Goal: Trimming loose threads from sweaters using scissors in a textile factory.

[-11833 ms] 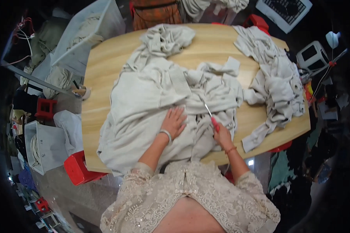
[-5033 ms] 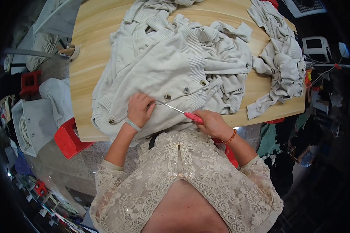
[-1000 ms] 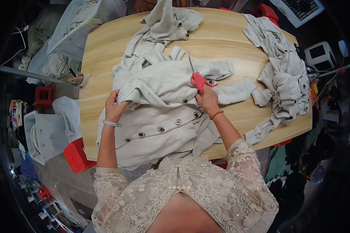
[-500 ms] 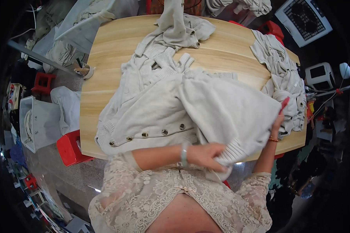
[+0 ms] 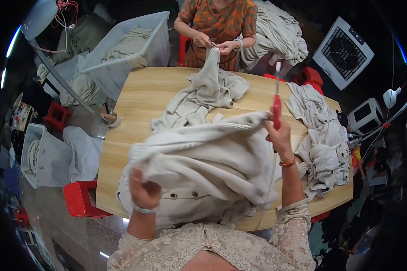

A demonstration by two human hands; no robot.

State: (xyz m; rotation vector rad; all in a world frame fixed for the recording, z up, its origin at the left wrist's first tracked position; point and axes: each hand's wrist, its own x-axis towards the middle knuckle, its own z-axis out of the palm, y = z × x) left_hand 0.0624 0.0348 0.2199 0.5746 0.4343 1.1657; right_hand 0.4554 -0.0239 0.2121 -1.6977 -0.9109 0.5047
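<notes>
A cream knitted cardigan [image 5: 208,158], blurred by motion, is spread in the air between my two hands over the table. My left hand [image 5: 144,189] is closed at its left edge; its fingers are smeared. Raised at the right, my right hand [image 5: 279,135] grips the upper right corner of the cardigan. That same hand also holds a red-handled tool [image 5: 276,108] with a thin metal tip pointing up; its kind is unclear. A thin cord [image 5: 272,185] hangs below that hand. Under the lifted cloth lies another cream garment with dark buttons [image 5: 174,196].
Across the wooden table [image 5: 144,90], a person [image 5: 221,27] holds up part of another cream garment [image 5: 210,86]. A pile of cream knitwear [image 5: 323,140] lies along the right side. Red stools [image 5: 79,198] and a white bin of clothes [image 5: 160,40] stand around the table.
The cardigan has been lifted and swung up off the table. My left hand has moved left, my right hand up and inward. The view has tilted up, showing the person opposite.
</notes>
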